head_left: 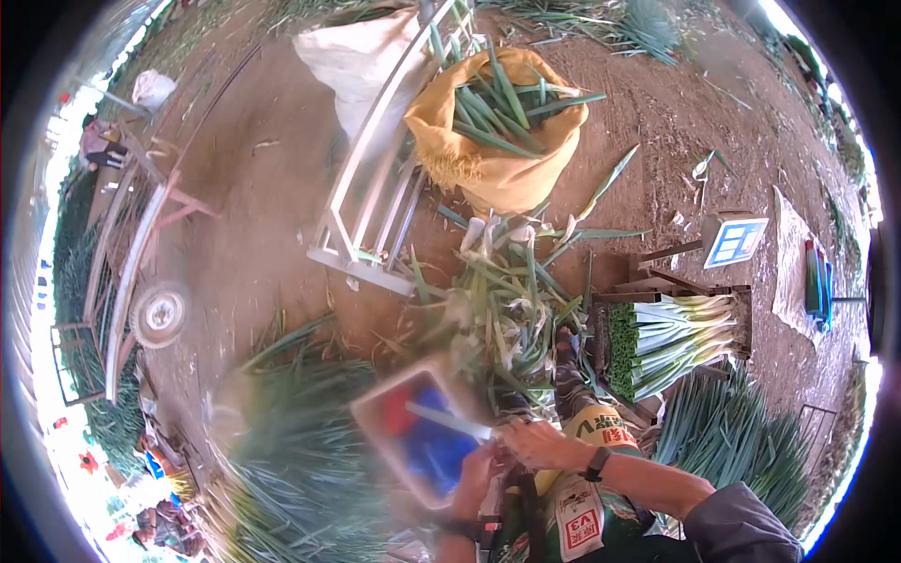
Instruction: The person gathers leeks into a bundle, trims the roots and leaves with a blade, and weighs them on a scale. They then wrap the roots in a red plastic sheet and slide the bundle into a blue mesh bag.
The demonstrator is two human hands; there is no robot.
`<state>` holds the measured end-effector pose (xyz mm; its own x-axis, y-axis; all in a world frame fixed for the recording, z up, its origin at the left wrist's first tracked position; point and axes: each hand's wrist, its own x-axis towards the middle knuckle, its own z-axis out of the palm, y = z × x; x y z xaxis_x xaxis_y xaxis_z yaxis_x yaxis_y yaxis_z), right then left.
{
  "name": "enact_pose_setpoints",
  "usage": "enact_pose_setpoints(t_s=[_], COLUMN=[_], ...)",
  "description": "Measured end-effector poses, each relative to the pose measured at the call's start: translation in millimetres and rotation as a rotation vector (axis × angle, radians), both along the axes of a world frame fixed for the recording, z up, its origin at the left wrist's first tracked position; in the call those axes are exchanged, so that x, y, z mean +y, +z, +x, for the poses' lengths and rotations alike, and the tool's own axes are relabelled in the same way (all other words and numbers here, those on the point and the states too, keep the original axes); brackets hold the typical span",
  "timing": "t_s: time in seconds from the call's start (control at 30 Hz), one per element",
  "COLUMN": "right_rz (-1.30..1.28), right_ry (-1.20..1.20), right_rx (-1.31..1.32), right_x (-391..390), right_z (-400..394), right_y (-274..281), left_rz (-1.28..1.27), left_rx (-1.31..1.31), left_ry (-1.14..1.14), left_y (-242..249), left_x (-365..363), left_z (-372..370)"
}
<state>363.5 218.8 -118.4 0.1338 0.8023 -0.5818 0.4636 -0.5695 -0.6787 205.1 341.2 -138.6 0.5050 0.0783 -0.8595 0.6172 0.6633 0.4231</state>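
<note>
My right hand [540, 444] reaches in from the right, a dark band on its wrist, with the fingers closed. My left hand [477, 474] is closed just beside it, the two almost meeting over my lap. A thin whitish strip [446, 419] ends at the fingers; what they grip is too small to make out. Behind the strip is a blurred blue and red patch [427, 441] with a pale border. A printed sack-like cover [582, 511] lies over my legs. Stripped leaves and trimmings [507, 310] are heaped in front of my feet.
Beyond the heap stands an orange sack [450, 131] of green stalks, beside a white metal frame [361, 267]. Trimmed leeks [680, 338] lie in a rack at right, near a display [737, 242]. Leafy piles [300, 460] lie at left and right [737, 441]. A wheeled cart [160, 314] stands far left.
</note>
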Motion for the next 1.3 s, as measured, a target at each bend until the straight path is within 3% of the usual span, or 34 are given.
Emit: enact_pose_setpoints(t_s=[0.07, 0.13, 0.17, 0.23, 0.3, 0.37, 0.43, 0.5, 0.57, 0.63, 0.7, 0.77, 0.87, 1.0, 1.03, 1.1, 1.13, 1.2, 1.3], right_rz=[-0.014, 0.000, 0.000, 0.003, 0.120, 0.174, 0.162, 0.085, 0.119, 0.168, 0.026, -0.131, -0.193, -0.224, -0.239, -0.253, -0.260, -0.247, -0.236], right_ry=[0.072, 0.106, 0.080, 0.029, -0.052, -0.061, 0.007, 0.061, 0.048, -0.043, -0.155, -0.195, -0.160, -0.169, -0.173, -0.170, -0.168, -0.178, -0.176], right_rx=[-0.024, -0.003, 0.017, 0.058, 0.077, 0.097, 0.124, 0.063, -0.007, -0.055, -0.050, -0.044, -0.069, -0.080, -0.082, -0.082, -0.080, -0.078, -0.060], right_x=[15.3, 32.0, 35.6, 39.0, 40.3, 45.5, 46.6, 16.6, 2.2, -7.5, -30.1, -55.2, -76.9, -82.3, -79.8, -75.9, -73.8, -69.8, -59.7], right_z=[-17.3, -27.9, -33.1, -43.6, -39.8, -24.7, -5.9, -15.7, -4.3, 17.0, 21.6, 24.1, 32.9, 40.9, 43.4, 46.1, 46.7, 46.7, 50.2], right_y=[-7.0, -0.6, -2.8, -7.2, 2.1, 18.6, 29.7, -15.5, -20.7, -8.3, -28.8, -46.1, -55.9, -56.0, -54.9, -58.4, -60.6, -63.6, -64.3], left_rz=[0.688, 1.082, 1.135, 1.041, 0.743, 0.657, 0.723, 0.934, 0.522, 0.299, 0.269, 0.228, 0.620, 0.443, 0.582, 0.512, 0.300, 0.099, -0.041], left_rx=[-0.228, -0.305, -0.266, -0.219, -0.202, -0.125, -0.098, -0.116, -0.079, -0.037, 0.002, 0.037, 0.048, 0.049, 0.018, 0.006, 0.022, 0.044, 0.039], left_ry=[-0.326, -0.501, -0.507, -0.393, -0.158, -0.003, -0.022, -0.223, 0.214, 0.450, 0.478, 0.490, 0.318, 0.459, 0.363, 0.468, 0.667, 0.824, 0.916], left_y=[-24.1, -55.1, -64.7, -70.9, -31.0, -83.9, -94.7, -62.8, -94.0, -138.6, -169.8, -166.0, -187.1, -180.3, -197.8, -211.5, -214.9, -212.9, -173.7], left_x=[-0.8, -0.7, 1.7, 5.9, 19.2, 13.7, 19.2, 41.7, 47.3, 50.3, 53.9, 59.0, 47.4, 59.0, 56.8, 61.2, 69.1, 81.5, 96.8], left_z=[-14.0, -31.4, -36.3, -45.8, -25.5, -48.0, -51.6, -32.8, -41.4, -53.3, -57.9, -46.5, -41.9, -21.2, -25.6, -27.8, -21.3, -2.1, 46.7])
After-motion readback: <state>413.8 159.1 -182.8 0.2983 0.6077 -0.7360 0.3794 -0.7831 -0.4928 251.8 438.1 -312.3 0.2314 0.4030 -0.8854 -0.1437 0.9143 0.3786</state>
